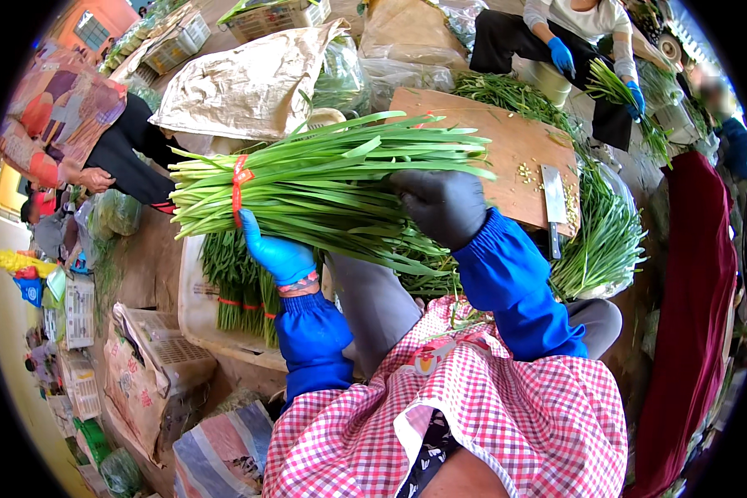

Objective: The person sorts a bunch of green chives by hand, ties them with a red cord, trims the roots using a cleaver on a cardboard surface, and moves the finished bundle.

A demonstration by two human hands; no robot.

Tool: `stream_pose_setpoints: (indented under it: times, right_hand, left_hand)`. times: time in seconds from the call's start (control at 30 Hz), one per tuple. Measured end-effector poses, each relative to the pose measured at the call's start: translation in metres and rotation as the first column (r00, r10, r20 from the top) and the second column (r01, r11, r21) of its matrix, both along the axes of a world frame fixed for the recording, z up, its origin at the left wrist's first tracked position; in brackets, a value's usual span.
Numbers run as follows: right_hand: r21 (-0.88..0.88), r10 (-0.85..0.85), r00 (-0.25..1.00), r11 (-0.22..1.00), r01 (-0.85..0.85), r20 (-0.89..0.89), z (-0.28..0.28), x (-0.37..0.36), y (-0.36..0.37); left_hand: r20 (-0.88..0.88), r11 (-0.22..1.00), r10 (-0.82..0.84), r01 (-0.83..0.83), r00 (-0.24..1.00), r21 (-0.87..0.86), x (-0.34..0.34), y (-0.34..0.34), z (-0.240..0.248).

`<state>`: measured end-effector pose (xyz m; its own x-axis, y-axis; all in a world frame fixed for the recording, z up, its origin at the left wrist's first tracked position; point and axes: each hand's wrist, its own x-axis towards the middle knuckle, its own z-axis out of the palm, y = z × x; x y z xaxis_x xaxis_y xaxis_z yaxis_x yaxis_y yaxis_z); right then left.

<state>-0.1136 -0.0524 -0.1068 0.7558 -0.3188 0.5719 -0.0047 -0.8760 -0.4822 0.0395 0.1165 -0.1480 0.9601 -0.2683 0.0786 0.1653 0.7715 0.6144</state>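
A thick bundle of green garlic chives [332, 178] lies across in front of me, pale stem ends to the left and leaf tips to the right. A red band [239, 191] wraps it near the stems. My left hand [279, 253], in a blue glove, grips the bundle from below, beside the band. Curled against the leaves toward the right is my right hand [444, 206] in a black glove; its fingertips are hidden, and it seems to grip some leaves. Below the bundle, more banded chives [245, 286] stand in a white crate [192, 290].
A wooden board [506, 187] ahead on the right bears a cleaver [554, 203] and small cut bits. Loose chives [602, 241] lie beside it. Ahead right, a person in blue gloves [561, 56] holds chives; another person [66, 124] is at the left. Beige cloth [241, 83] covers something ahead.
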Motion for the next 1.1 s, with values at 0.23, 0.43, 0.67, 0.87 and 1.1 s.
stream_pose_setpoints:
  times: [0.23, 0.43, 0.67, 0.87, 1.1]
  right_hand:
    - [0.059, -0.064, 0.994, 0.996, 0.069, -0.087, -0.024, 0.010, -0.003]
    - [0.727, 0.039, 0.990, 0.683, 0.075, -0.138, -0.036, 0.013, 0.008]
    - [0.984, 0.157, 0.987, 0.175, 0.016, -0.044, -0.028, 0.023, 0.015]
    - [0.990, 0.170, 0.985, 0.136, -0.028, 0.004, -0.028, 0.037, 0.022]
    - [0.987, 0.171, 0.973, -0.003, -0.159, 0.157, -0.036, 0.045, 0.033]
  left_hand:
    - [-0.045, 0.998, -0.054, 0.054, 0.998, -0.010, -0.006, -0.006, -0.008]
    - [-0.075, 0.999, -0.035, 0.034, 0.997, -0.009, -0.021, -0.012, -0.004]
    - [-0.026, 1.000, 0.000, 0.000, 1.000, -0.022, -0.025, -0.011, -0.009]
    - [-0.001, 0.998, -0.006, 0.006, 1.000, -0.059, -0.024, -0.009, -0.011]
    - [0.020, 0.997, 0.021, -0.020, 1.000, -0.073, -0.017, -0.004, -0.017]
